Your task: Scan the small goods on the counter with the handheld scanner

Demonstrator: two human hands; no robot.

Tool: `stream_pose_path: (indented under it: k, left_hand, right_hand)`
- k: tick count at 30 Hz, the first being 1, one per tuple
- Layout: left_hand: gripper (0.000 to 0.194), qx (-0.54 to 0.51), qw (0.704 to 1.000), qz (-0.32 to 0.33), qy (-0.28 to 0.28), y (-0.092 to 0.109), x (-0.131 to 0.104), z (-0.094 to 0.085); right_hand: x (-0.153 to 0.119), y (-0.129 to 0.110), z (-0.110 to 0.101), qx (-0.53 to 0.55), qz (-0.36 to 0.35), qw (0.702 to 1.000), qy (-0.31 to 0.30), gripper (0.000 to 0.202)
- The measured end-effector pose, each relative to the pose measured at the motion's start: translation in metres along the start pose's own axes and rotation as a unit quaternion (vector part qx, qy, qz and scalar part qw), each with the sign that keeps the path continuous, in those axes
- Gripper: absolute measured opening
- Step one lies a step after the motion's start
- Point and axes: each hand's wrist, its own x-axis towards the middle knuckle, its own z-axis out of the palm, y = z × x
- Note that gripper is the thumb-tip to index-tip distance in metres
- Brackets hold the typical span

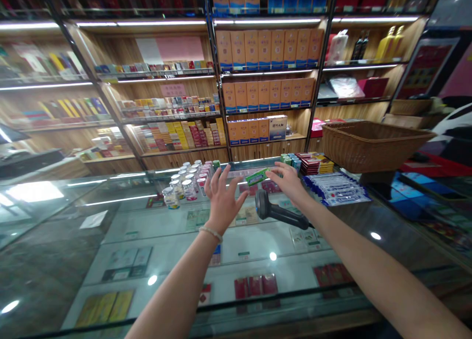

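Note:
Over the glass counter (169, 250), my right hand (290, 182) pinches one end of a small green pack of chewing gum (256, 177) between thumb and fingers. My left hand (224, 197), with a pale bracelet at the wrist, hovers to the left of the pack, its fingers spread and nothing in them. Just left of it stand several small jars with white lids (189, 187). A black handheld barcode scanner (282, 215) lies on the glass below my right hand.
Right of my right hand lie blue-and-white packets (336, 188) and stacked red and yellow packs (313, 163). A wicker basket (372, 144) stands behind them. Cigarette packs (180, 135) and orange boxes (252, 99) fill the back shelves. Boxes (255, 287) show beneath the glass.

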Motion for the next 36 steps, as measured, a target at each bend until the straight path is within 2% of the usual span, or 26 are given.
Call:
stream_pose_path:
  k: [5, 11, 17, 21, 25, 28, 36]
  left_hand:
    - [0.034, 0.013, 0.999, 0.021, 0.035, 0.007, 0.0, -0.003]
    - [0.022, 0.019, 0.998, 0.025, 0.047, 0.008, 0.0, -0.003]
    - [0.024, 0.003, 0.999, 0.008, 0.053, 0.006, 0.002, -0.008]
    - [0.029, -0.006, 0.999, -0.015, 0.052, 0.005, 0.003, -0.01]
    - [0.03, -0.004, 0.999, -0.022, 0.049, 0.002, 0.003, -0.009]
    - [0.031, -0.009, 0.999, -0.024, 0.042, 0.001, 0.003, -0.009]
    - [0.033, -0.01, 0.999, -0.014, 0.037, 0.001, 0.003, -0.01]
  right_hand:
    - [-0.007, -0.003, 0.003, 0.012, -0.008, 1.0, -0.001, 0.034]
    - [-0.009, 0.0, 0.008, -0.005, -0.023, 1.0, 0.004, 0.039]
    - [-0.009, -0.002, 0.011, -0.079, -0.047, 0.996, -0.001, 0.048]
    - [-0.01, -0.005, 0.007, -0.117, -0.097, 0.988, 0.011, 0.055]
    - [-0.01, -0.003, -0.004, -0.157, -0.175, 0.972, 0.021, 0.045]
    - [-0.01, -0.002, -0.01, -0.184, -0.223, 0.957, 0.006, 0.046]
    - [-0.011, -0.005, -0.013, -0.195, -0.227, 0.954, -0.013, 0.032]
